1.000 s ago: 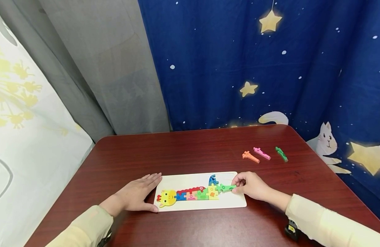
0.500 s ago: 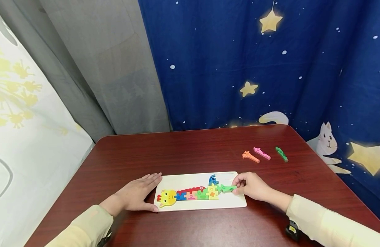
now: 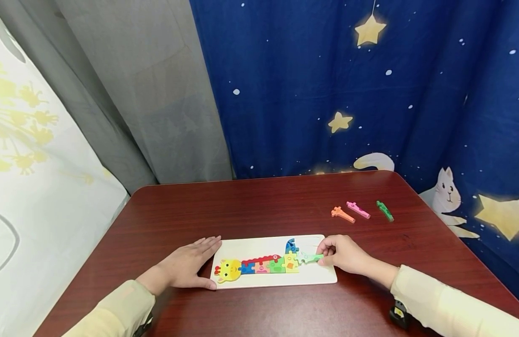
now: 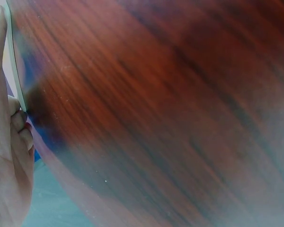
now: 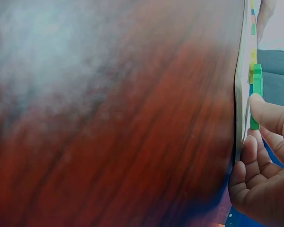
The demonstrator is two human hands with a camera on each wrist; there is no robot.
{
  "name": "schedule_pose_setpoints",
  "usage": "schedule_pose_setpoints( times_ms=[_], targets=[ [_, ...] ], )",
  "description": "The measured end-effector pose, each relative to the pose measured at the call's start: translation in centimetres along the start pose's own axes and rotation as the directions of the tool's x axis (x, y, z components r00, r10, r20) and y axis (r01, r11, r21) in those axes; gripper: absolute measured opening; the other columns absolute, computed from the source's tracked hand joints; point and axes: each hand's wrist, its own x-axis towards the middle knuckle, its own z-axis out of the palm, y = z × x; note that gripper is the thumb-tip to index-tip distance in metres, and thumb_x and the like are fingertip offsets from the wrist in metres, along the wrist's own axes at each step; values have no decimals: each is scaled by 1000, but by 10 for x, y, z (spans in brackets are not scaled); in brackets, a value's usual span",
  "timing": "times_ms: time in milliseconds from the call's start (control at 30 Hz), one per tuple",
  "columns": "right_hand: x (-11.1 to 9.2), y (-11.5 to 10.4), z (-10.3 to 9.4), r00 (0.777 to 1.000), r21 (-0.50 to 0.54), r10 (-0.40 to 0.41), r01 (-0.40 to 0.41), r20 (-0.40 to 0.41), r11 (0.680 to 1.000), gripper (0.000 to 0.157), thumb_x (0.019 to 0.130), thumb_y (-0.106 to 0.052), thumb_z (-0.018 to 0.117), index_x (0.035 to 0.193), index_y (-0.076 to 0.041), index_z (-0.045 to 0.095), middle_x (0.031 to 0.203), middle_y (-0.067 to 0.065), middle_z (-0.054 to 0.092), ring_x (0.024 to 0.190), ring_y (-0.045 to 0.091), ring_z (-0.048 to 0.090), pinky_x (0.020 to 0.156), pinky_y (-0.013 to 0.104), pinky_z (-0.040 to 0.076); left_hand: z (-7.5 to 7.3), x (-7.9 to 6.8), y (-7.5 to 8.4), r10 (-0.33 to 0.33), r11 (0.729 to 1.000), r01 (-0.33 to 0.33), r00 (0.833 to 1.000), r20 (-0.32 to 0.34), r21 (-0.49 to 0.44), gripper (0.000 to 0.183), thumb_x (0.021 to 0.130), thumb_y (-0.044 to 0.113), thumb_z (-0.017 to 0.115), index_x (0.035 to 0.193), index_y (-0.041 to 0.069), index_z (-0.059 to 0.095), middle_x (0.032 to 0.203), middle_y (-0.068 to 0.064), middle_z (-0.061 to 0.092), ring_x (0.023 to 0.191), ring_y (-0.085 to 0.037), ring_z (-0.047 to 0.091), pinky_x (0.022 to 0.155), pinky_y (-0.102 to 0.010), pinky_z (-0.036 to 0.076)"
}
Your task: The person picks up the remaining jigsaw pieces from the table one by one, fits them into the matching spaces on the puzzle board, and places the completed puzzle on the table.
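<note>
A white puzzle board [image 3: 259, 281] lies on the table with a giraffe of coloured pieces on it. Its yellow head piece [image 3: 229, 270] is at the left, and a blue piece [image 3: 291, 246] stands out near the top right. My left hand [image 3: 185, 264] rests at the board's left end, fingers straight, thumb by the lower corner. At the right end my right hand [image 3: 343, 252] pinches a light green puzzle piece [image 3: 307, 258] between thumb and fingers. That green piece [image 5: 257, 80] sits raised above the board's surface in the right wrist view.
An orange piece [image 3: 343, 214], a pink piece [image 3: 358, 209] and a dark green piece [image 3: 384, 211] lie on the brown table [image 3: 242, 206] beyond the board, to the right. Curtains hang behind the far edge.
The light green piece now looks paler, with a glare on its top, as if its tilt has changed slightly. Both hands have hardly moved.
</note>
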Motion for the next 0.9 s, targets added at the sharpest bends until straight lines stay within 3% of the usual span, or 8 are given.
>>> schedule_pose_setpoints(
  times_ms=[400,900],
  targets=[
    [1,1,0,1000,-28,-14,14,9,1000,15,76,-13,83,81,-15,69,69,-9,55,65,7,49,58,23,43,0,0,0,-12,1000,13,1000,18,-15,110,78,86,38,153,5,29,157,-9,28,142,-25,28,112,-42,30],
    [1,1,0,999,-62,-38,39,19,997,18,72,-8,84,78,-16,69,69,-11,54,67,5,50,60,23,44,3,1,-1,0,1000,0,1000,-12,-8,110,78,86,39,151,4,32,156,-10,30,142,-26,29,112,-41,30]
  ],
)
